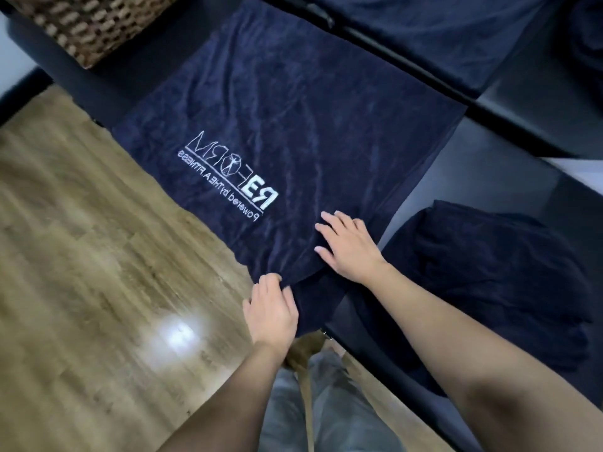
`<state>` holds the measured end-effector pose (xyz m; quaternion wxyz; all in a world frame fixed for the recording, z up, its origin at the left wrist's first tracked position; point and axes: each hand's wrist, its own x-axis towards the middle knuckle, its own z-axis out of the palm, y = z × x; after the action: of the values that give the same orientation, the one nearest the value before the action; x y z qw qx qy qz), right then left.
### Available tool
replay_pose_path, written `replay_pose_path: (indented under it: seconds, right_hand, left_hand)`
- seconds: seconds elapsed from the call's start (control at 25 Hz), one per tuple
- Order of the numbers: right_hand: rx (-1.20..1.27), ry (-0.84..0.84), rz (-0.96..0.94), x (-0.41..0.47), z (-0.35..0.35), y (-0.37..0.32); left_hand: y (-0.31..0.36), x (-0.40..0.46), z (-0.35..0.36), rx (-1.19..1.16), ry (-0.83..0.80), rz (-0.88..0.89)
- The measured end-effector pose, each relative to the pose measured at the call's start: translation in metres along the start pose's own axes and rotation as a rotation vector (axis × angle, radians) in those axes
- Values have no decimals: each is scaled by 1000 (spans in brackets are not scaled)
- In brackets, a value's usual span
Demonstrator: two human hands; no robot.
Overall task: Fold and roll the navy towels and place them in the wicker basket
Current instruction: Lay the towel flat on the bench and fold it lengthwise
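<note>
On the dark padded bench (pixel 483 177), a navy towel (pixel 293 125) lies spread flat, both hands at its near corner.

From the head camera: the towel's white logo (pixel 228 174) faces up, reading upside down, and its left edge hangs past the bench over the wooden floor (pixel 81 256). The right hand (pixel 349 246) rests flat on the cloth with fingers straight and spread, just below the logo. The left hand (pixel 270 308) pinches the near corner, fingers curled over the hem. A heap of more navy towels (pixel 489 282) sits just right of the right forearm. The wicker basket (pixel 88 24) stands at the far left end of the bench, well apart from both hands.
</note>
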<state>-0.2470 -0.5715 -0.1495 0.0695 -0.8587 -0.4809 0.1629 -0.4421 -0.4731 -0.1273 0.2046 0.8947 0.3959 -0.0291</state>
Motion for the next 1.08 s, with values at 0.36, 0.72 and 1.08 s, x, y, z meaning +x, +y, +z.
replay_pose_path:
  seconds: [0.36,0.72,1.08]
  right_hand:
    - [-102,252,-185,-30,3,5]
    - [-282,244,-151,-70,2,36]
    - [398,244,286,-86,-8,48]
  left_hand:
    - [13,-8,-22,-125,-63,63]
    - [20,-71,10,241,-63,421]
    - [27,-97,34,-612,-261,-579]
